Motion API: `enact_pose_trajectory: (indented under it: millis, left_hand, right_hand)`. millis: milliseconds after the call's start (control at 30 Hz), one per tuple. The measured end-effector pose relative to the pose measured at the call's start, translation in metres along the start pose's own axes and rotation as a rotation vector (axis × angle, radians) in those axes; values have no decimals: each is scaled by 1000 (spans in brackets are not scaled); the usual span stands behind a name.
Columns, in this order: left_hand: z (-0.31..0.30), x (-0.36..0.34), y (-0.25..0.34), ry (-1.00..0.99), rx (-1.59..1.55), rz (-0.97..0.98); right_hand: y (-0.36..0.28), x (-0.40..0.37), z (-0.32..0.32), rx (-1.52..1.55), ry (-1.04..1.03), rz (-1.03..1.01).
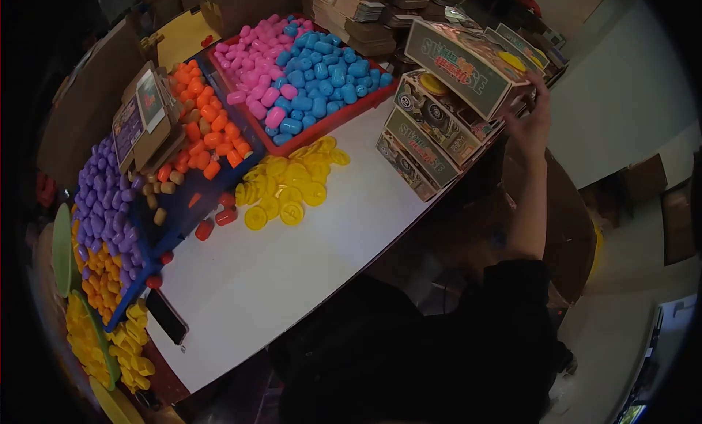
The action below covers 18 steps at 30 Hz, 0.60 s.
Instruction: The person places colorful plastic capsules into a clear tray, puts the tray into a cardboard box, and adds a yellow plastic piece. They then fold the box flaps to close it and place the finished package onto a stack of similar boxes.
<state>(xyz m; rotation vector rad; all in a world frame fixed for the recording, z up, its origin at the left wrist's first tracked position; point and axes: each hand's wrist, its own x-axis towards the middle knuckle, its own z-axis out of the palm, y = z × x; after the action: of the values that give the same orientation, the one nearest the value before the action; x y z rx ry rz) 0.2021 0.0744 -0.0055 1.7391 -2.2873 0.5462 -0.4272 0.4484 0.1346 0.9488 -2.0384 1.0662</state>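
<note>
My right hand (528, 118) grips the end of a printed cardboard box (461, 67), fingers at its upper edge and thumb lower down. This box sits tilted on top of a stack of similar boxes (424, 146) at the table's right edge. Yellow plastic discs (433, 85) show between the top box and the one under it. Another yellow disc (512, 61) lies against the far side of the top box. Below the table edge is a dim, motion-blurred shape (468, 257) that may be my left hand; its fingers cannot be made out.
Yellow discs (296, 177) lie heaped on the white table (292, 270). A red tray (322, 135) holds pink and blue capsules; a blue tray (252, 157) holds orange ones. Purple capsules (102, 197) and a phone (167, 316) are at left. Stacked flat cardboard (358, 29) stands behind.
</note>
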Motion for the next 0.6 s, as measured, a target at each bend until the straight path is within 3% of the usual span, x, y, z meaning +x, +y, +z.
enact_pose_trajectory:
  millis: [100, 167, 200, 267, 300, 367, 400, 467, 500, 533, 567, 600]
  left_hand:
    - [14, -13, -9, -164, -16, -13]
    - [22, -18, -13, -264, -28, -21]
    - [25, -20, -13, -311, -35, -24]
    - [34, -24, -15, -404, -50, -28]
    - [38, -27, -16, -448, -55, -33]
    - [44, -36, -27, -543, -49, -54]
    - [42, -48, -41, -593, -33, -87]
    - [20, -95, -87, -692, 25, -230]
    - [0, -128, -114, -741, 60, -327]
    - [-25, -165, -139, -786, 96, -435]
    - [-21, -184, -146, -367, 73, -203]
    - [-32, -178, -136, -236, 138, -134]
  right_hand:
    - [13, -21, -4, 13, 17, 87]
    - [18, -30, -8, -259, 27, -5]
    - [13, -33, -10, -254, 24, -6]
    - [-5, -37, -17, -413, 236, 187]
    - [-19, -40, -12, -405, 234, 188]
    - [-50, -48, 3, -91, 570, 100]
    - [-58, -50, 9, -55, 548, 113]
    - [-81, -54, 40, 33, 514, -444]
    - [-91, -56, 51, 136, 490, -422]
    - [-96, -58, 58, 35, 401, -528]
    - [-101, -61, 67, -63, 324, -642]
    - [-108, -64, 76, 2, 317, -605]
